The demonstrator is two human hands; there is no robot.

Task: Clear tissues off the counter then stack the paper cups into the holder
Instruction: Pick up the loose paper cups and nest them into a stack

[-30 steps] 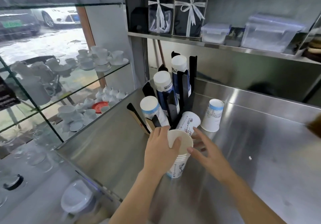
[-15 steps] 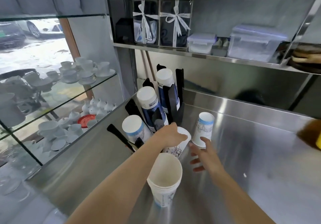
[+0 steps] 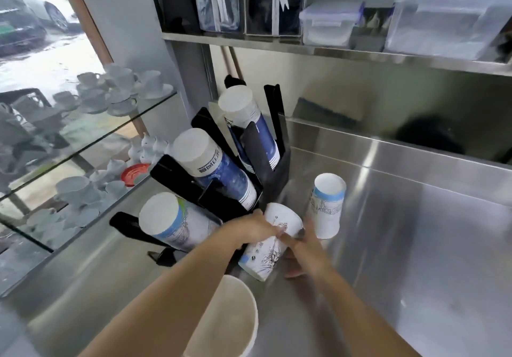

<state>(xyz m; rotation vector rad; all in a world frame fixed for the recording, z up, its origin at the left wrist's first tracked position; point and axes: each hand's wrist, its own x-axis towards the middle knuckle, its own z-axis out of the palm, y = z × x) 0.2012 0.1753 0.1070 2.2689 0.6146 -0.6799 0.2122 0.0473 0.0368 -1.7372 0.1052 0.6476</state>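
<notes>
A black cup holder stands at the back left of the steel counter, its slots filled with three tilted stacks of paper cups. In front of it an upside-down paper cup with a line drawing leans over. My left hand grips its upper part and my right hand holds its right side. Another upside-down cup with a blue band stands just right of them. An upright stack of white cups stands near me, under my left forearm.
Glass shelves with white teacups and saucers run along the left. A steel shelf above the counter carries ribboned gift boxes and clear plastic containers. Bare steel counter stretches to the right.
My left hand let go of the upright cup stack and reached forward to the leaning cup. My right hand closed in on the same cup. The view moved closer and lower.
</notes>
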